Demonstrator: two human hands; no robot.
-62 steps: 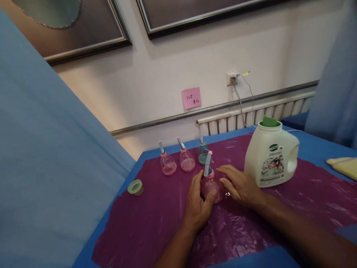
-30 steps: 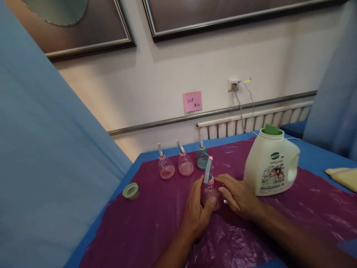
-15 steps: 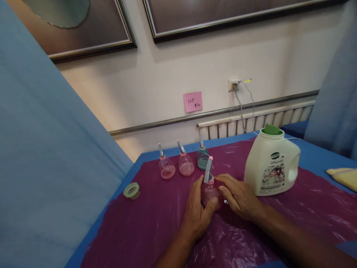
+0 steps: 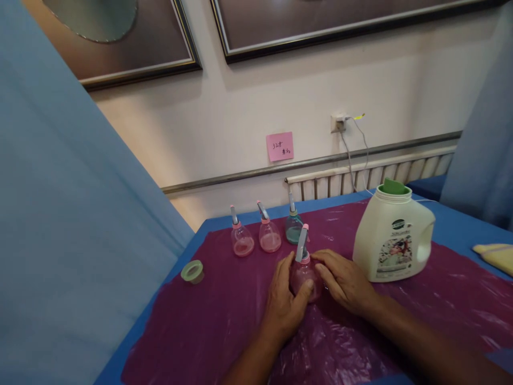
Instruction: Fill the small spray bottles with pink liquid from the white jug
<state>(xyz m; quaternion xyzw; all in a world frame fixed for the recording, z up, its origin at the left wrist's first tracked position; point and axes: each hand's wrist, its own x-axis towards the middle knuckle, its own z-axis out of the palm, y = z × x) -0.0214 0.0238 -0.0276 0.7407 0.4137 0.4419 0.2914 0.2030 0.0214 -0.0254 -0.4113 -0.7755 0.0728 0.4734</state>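
A small clear spray bottle (image 4: 306, 275) with a pink collar and a grey trigger stands upright on the purple plastic sheet. Cupped round its left side is my left hand (image 4: 282, 299), the thumb across the front. My right hand (image 4: 347, 280) curls against the bottle's right side near the collar. Behind it stand two pink-collared spray bottles (image 4: 242, 243) (image 4: 270, 239) holding pink liquid, and a teal spray bottle (image 4: 294, 231). To the right of my right hand is a large cream detergent jug (image 4: 368, 243), uncapped, with a green spout.
A pale green cap (image 4: 192, 271) lies on the purple sheet (image 4: 200, 331) at the left. A yellow cloth (image 4: 495, 256) rests at the right edge. Blue curtains (image 4: 52, 214) hang on both sides; a radiator (image 4: 332, 184) and a plugged cable (image 4: 351, 166) are behind the table.
The whole view has shifted slightly to the right. Both hands stay round the spray bottle, with the right fingers a little closer against it. The other objects keep their places.
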